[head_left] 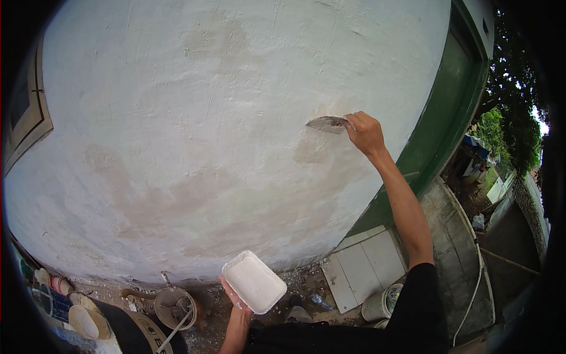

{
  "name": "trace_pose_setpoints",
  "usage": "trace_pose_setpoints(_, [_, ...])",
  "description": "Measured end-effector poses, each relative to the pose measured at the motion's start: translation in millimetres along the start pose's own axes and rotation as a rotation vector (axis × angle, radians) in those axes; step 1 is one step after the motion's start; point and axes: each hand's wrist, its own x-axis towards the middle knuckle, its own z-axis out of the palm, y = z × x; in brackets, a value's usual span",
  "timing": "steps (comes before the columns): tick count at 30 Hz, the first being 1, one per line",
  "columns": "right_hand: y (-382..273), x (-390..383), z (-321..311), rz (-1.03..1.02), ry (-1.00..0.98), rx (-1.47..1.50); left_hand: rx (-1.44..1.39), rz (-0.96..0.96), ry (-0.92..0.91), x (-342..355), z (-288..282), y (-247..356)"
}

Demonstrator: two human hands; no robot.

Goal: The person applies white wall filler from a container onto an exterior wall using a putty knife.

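In my raised right hand (pixel 365 134) is a putty knife (pixel 328 124) with a wide, smeared blade. My fingers are closed round its handle, and the blade lies at the wall's surface, just above a damp beige patch (pixel 311 147). The white wall (pixel 265 65) has several beige-brown patches and rough ridges. Low in front of me, my left hand (pixel 237 301) grips a shallow white tray (pixel 279 290) by its left side and underside; some of its fingers are hidden. White paste (pixel 253 282) coats the inside of the tray.
A green door (pixel 439 112) stands right of the wall, a framed window (pixel 35 127) at far left. Below lie a bucket (pixel 171 310) with a stick, a dark drum (pixel 121 324), pale panels (pixel 365 265), another bucket (pixel 377 307) and a plastic bottle (pixel 321 302). A concrete ledge (pixel 454 242) runs at right.
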Motion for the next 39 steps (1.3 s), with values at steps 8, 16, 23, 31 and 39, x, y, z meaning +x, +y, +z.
trace_pose_setpoints(8, [-9.1,7.6,-47.0,0.122,-0.367,0.447,-0.025,-0.017,-0.007,4.9,-5.9,-1.0])
trace_pose_setpoints(16, [-38.2,-91.0,50.8,-0.199,-0.417,0.005,-0.020,-0.055,-0.027,5.8,-7.0,-6.1])
trace_pose_setpoints(23, [-5.2,-0.3,2.0,-0.132,-0.074,-0.074,-0.018,-0.050,-0.045,-2.9,-3.3,-5.8])
trace_pose_setpoints(31, [21.5,50.7,-71.6,0.210,-0.148,0.334,-0.007,-0.073,-0.069,-7.8,2.1,-4.6])
trace_pose_setpoints(39, [-30.0,-3.5,8.2,0.013,-0.524,0.234,-0.122,-0.150,-0.201,-12.5,13.9,1.6])
